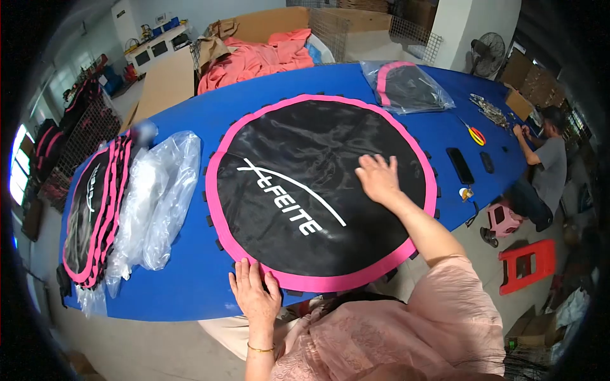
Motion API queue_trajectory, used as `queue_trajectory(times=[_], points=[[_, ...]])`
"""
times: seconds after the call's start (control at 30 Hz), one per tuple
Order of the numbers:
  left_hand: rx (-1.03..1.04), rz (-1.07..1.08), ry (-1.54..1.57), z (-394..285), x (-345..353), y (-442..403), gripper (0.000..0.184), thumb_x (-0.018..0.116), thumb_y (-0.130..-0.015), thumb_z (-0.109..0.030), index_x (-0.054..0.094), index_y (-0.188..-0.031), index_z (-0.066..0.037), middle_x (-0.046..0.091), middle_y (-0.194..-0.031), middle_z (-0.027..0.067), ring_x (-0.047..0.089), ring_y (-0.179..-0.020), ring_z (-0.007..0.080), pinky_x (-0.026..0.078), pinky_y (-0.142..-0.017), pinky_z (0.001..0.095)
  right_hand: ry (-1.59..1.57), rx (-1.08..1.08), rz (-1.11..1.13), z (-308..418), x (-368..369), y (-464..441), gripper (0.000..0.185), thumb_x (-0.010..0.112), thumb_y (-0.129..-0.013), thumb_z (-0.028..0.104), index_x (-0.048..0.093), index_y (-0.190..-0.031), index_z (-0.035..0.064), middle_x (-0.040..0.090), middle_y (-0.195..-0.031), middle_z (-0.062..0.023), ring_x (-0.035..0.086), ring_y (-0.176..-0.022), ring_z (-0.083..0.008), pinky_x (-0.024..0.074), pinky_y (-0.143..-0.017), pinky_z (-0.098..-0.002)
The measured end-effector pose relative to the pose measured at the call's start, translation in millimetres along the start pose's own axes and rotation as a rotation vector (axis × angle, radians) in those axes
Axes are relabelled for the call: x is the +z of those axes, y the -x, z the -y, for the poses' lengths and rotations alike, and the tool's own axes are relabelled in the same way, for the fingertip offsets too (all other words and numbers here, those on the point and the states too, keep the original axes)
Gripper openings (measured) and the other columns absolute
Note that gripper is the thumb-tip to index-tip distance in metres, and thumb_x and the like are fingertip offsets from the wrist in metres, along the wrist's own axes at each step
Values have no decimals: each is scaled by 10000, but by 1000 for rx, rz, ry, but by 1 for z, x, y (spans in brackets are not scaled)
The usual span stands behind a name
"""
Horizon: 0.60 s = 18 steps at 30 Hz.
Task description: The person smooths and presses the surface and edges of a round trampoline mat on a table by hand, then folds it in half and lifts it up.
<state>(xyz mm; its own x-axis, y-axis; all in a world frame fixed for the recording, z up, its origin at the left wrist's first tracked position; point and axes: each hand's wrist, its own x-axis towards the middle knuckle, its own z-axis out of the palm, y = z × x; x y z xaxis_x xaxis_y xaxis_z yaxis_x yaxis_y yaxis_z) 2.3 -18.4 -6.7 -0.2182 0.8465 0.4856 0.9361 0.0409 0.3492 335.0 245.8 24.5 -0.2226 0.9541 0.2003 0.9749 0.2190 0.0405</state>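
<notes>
A round black mat [286, 140] with a pink rim and white lettering lies flat on the blue table [165, 298]. My left hand [255, 293] rests at its lower left edge, fingers apart on the pink rim. Toward the right of the black surface, my right hand [380, 179] lies with its fingers spread. Neither hand grips anything. Small dark tabs stick out around the mat's edge. To the left is a stack of similar mats [89, 219], with clear plastic bags [168, 197] beside it.
A bagged folded mat [410, 87] lies at the back right. Scissors [474, 134] and a black phone [459, 166] are on the right. Beyond sits another person [549, 159], near a red stool [526, 265]. Pink cloth [260, 60] is heaped behind the table.
</notes>
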Motion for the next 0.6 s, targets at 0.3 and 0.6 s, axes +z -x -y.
queue_trajectory(times=[0.3,0.6], points=[[-7,0,7,-1,-1,-1,380,645,-960,-226,677,-1257,9,630,-1406,252,555,-1364,425,340,-1203,580,175,438,38,-92,2,42,633,421,-1097,480,503,-1519,16,519,-1576,-155,425,-1491,-360,173,-1237,-684],[5,-8,-1,0,1,0,371,653,-968,-207,668,-1271,7,625,-1410,249,545,-1373,427,343,-1206,557,32,322,-48,-53,27,-30,646,420,-1086,505,513,-1511,27,513,-1579,-145,470,-1451,-370,226,-1210,-694]])
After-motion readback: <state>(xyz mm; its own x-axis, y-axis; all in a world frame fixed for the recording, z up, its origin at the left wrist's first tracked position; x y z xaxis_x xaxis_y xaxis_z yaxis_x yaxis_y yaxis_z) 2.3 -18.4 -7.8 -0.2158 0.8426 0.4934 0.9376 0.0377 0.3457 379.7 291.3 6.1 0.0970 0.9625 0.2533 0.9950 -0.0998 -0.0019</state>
